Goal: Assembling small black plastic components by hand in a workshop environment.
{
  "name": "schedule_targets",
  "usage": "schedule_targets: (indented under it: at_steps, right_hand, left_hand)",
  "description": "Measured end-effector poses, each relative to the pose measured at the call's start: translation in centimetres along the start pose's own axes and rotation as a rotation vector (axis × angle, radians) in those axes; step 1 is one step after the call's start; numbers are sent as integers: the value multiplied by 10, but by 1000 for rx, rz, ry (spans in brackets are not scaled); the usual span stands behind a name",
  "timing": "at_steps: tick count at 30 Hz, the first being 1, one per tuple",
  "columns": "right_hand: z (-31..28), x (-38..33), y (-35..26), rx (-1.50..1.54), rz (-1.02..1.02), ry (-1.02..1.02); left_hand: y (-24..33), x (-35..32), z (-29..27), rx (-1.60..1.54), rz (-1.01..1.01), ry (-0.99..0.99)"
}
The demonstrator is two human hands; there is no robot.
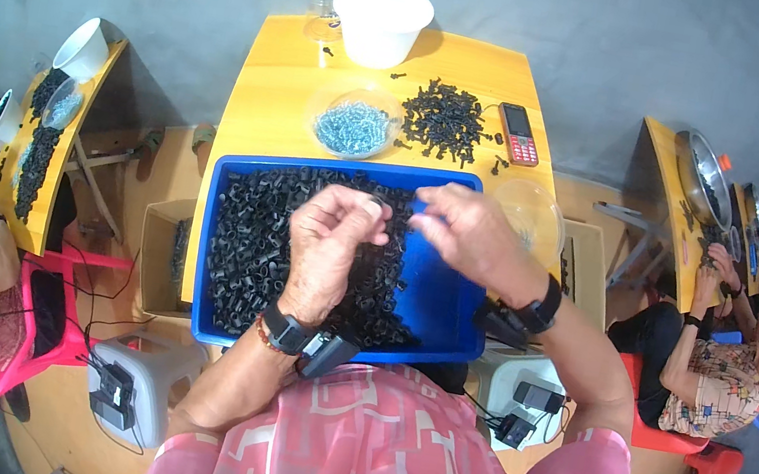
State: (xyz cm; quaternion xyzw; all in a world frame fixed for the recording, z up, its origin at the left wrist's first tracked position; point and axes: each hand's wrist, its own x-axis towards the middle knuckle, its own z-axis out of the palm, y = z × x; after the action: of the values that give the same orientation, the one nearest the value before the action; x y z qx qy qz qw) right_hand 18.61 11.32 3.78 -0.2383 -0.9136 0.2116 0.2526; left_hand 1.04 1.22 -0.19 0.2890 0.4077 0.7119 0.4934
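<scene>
Overhead view of a person seated at a yellow wooden tabletop [270, 106]. A blue rectangular plastic tray [435, 298] sits at its near edge, its left part filled with small black plastic tubular parts [253, 235]. The left hand [329, 248] hovers over the tray, fingers curled narrow; what it pinches cannot be told. The right hand [472, 233] is raised just beside it, fingers loosely bent and partly blurred. Beyond the tray lie a clear round bowl of silvery screws [351, 126], a heap of black assembled pieces [442, 121], a red push-button phone [518, 135] and a white plastic bucket [380, 22].
</scene>
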Motion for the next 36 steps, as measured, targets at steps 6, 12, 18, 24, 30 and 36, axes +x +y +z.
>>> schedule_targets:
  at_steps: [6, 12, 18, 24, 30, 36]
  right_hand:
    - [12, -8, 29, -61, 97, -223]
    - [35, -8, 39, -137, -75, -235]
    - [32, 5, 29, -194, -12, -352]
    - [28, 6, 23, 27, -64, -295]
    - [36, 2, 18, 60, 136, -343]
    - [32, 2, 14, 112, 191, -363]
  left_hand:
    - [45, -13, -21, 40, 246, 153]
    - [78, -31, -129, 56, 398, 503]
    - [83, -46, -192, -13, 236, 806]
    - [72, -50, -213, 51, 118, 889]
    - [76, -41, -189, 220, 220, 768]
    - [84, -36, -138, 252, 350, 651]
